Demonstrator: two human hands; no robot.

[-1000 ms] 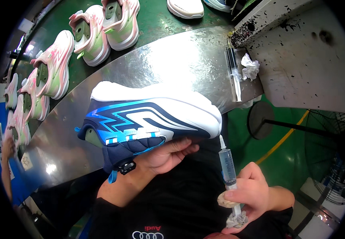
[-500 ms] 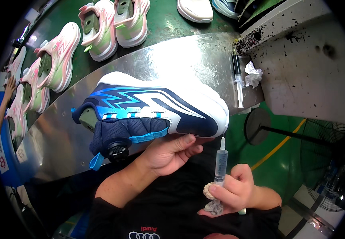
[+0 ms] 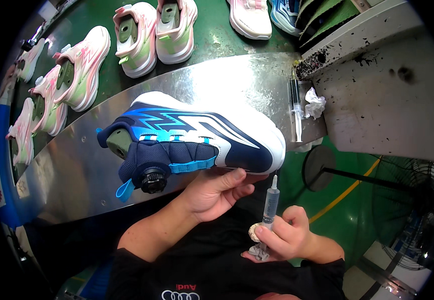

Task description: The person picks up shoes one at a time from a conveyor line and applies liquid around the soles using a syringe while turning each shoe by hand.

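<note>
My left hand [image 3: 216,196] holds up a navy, blue and white sneaker [image 3: 177,135] by its toe end, thumb and fingers around the front. The shoe lies on its side in the air, with a black dial [image 3: 153,181] at its tongue and a green shoe last [image 3: 119,143] in its opening. A clear syringe [image 3: 271,204] is gripped in my right hand [image 3: 288,234], its needle end pointing up at the sole edge by the toe. Whether the tip touches the shoe I cannot tell. Pale wrapping covers the syringe's lower end.
Below the shoe lies a metal ledge [image 3: 77,165]. A dark-filled syringe [image 3: 296,107] and crumpled white tissue [image 3: 315,103] rest at its right end, beside a stained grey machine housing [image 3: 382,95]. Several pink-and-green sneakers [image 3: 84,67] stand on the green conveyor belt [image 3: 212,37]. A fan [image 3: 412,205] stands at right.
My right hand and the syringe have shifted slightly left, and the syringe leans more. The shoe's heel end has moved slightly right. Another person's arm at far left has mostly left view.
</note>
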